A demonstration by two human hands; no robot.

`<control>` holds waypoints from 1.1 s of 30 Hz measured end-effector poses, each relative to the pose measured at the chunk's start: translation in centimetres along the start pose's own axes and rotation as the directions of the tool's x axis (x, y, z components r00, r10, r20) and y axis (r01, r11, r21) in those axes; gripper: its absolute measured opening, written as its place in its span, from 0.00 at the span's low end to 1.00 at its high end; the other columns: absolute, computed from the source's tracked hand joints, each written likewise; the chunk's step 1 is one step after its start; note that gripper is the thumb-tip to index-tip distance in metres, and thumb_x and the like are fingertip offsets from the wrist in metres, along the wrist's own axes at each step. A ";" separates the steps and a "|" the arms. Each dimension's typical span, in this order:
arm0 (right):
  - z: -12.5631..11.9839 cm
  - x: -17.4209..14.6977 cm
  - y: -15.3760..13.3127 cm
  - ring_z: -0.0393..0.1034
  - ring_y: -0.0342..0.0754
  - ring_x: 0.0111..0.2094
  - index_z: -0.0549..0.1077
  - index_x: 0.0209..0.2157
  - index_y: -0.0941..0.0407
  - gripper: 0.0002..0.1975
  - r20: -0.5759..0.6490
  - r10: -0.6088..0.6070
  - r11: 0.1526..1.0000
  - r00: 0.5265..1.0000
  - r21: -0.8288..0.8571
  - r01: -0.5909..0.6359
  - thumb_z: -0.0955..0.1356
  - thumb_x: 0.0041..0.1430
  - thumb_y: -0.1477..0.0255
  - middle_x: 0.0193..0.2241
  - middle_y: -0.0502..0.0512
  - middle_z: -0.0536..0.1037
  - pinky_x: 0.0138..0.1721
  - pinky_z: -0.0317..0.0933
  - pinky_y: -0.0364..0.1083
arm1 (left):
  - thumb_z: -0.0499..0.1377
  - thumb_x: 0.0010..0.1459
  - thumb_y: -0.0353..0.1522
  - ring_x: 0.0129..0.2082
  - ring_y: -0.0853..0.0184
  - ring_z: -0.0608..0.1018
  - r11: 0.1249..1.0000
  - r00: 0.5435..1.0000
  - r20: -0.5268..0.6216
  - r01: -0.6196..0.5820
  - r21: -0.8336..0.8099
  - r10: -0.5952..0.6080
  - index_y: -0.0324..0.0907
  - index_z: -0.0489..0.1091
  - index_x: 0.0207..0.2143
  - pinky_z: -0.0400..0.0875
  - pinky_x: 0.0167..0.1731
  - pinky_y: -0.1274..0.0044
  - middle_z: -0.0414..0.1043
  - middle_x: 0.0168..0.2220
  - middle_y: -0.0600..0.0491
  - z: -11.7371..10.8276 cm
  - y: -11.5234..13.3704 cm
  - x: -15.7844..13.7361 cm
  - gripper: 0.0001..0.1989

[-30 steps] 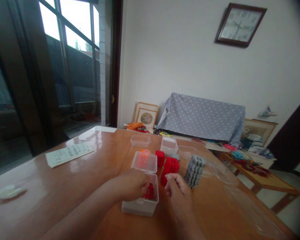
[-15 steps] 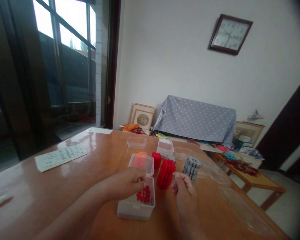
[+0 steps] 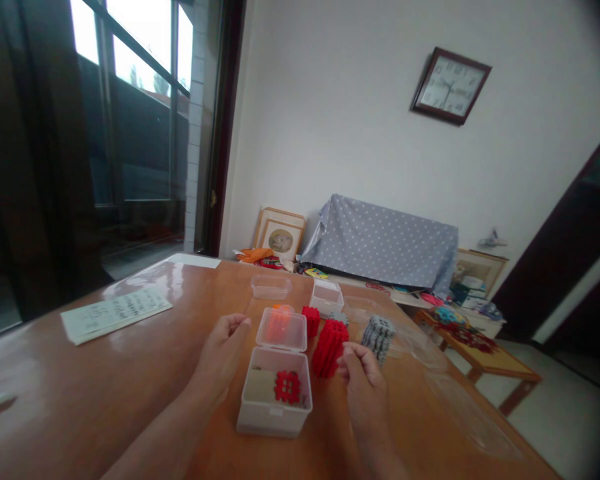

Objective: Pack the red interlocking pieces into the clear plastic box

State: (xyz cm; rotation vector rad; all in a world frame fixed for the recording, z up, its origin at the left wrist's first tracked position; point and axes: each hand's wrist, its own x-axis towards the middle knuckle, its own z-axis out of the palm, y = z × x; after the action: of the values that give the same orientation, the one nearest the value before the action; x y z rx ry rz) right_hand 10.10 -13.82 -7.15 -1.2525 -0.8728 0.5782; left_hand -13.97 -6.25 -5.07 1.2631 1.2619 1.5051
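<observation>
My left hand (image 3: 227, 347) is in the air left of the clear box's raised lid (image 3: 281, 330), fingers curled and pinched; whatever they may hold cannot be made out. An open clear plastic box (image 3: 270, 420) contains a red notched square piece (image 3: 287, 387) beside a beige sheet (image 3: 260, 385). My right hand (image 3: 366, 377) is closed, fingertips pinched by the right side of a stack of red notched pieces (image 3: 330, 348); I cannot tell whether they touch it or hold anything. Just beyond that hand stands a stack of grey pieces (image 3: 379, 337).
Behind the box are orange pieces (image 3: 280, 320), a small red stack (image 3: 311, 321) and a white container (image 3: 326, 297). Clear plastic trays (image 3: 271, 287) and lids (image 3: 467, 413) lie about the table. A written sheet (image 3: 115, 315) lies at left.
My left hand has moved from over the box up and left, uncovering the red piece inside. My right hand stays near the red stack. The view has shifted slightly.
</observation>
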 end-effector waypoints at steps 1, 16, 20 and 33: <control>0.0 0.1 -0.2 0.67 0.46 0.32 0.76 0.40 0.54 0.15 -0.015 0.008 1.000 1.000 0.002 -0.008 0.69 0.61 0.57 0.30 0.48 0.75 0.35 0.62 0.44 | 0.61 0.55 0.48 0.41 0.61 0.76 1.000 1.000 -0.011 0.020 0.006 -0.019 0.40 0.72 0.43 0.68 0.43 0.72 0.76 0.40 0.51 0.0 -0.5 0.1 0.22; -0.9 7.6 -0.1 0.67 0.60 0.59 0.70 0.59 0.54 0.33 0.124 -0.194 0.917 0.973 -0.328 0.225 0.72 0.52 0.60 0.57 0.61 0.74 0.58 0.61 0.56 | 0.61 0.53 0.52 0.42 0.59 0.77 0.984 0.968 0.192 0.175 -0.044 -0.164 0.39 0.75 0.39 0.69 0.44 0.70 0.78 0.39 0.48 -0.1 -1.2 0.2 0.25; -0.4 8.5 1.2 0.62 0.61 0.64 0.67 0.63 0.52 0.38 0.182 -0.213 0.895 0.960 -0.358 0.267 0.73 0.49 0.60 0.62 0.61 0.71 0.60 0.58 0.60 | 0.61 0.54 0.51 0.40 0.59 0.77 0.987 0.970 0.189 0.160 -0.022 -0.153 0.40 0.75 0.38 0.68 0.44 0.71 0.79 0.38 0.49 -0.1 -0.9 0.1 0.24; 0.3 8.6 2.0 0.68 0.60 0.61 0.69 0.62 0.54 0.37 0.234 -0.119 0.945 0.965 -0.271 0.182 0.74 0.49 0.63 0.57 0.63 0.75 0.60 0.61 0.59 | 0.61 0.55 0.50 0.38 0.59 0.78 0.983 0.958 0.233 0.181 -0.035 -0.168 0.40 0.74 0.38 0.69 0.40 0.71 0.79 0.37 0.48 0.0 -1.2 -0.1 0.22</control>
State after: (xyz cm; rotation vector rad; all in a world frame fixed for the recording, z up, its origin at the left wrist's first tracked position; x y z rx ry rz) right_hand 14.83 -6.34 -6.94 -1.3878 -1.2600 0.4786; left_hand -14.03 -6.08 -6.28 1.2166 1.1391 1.2231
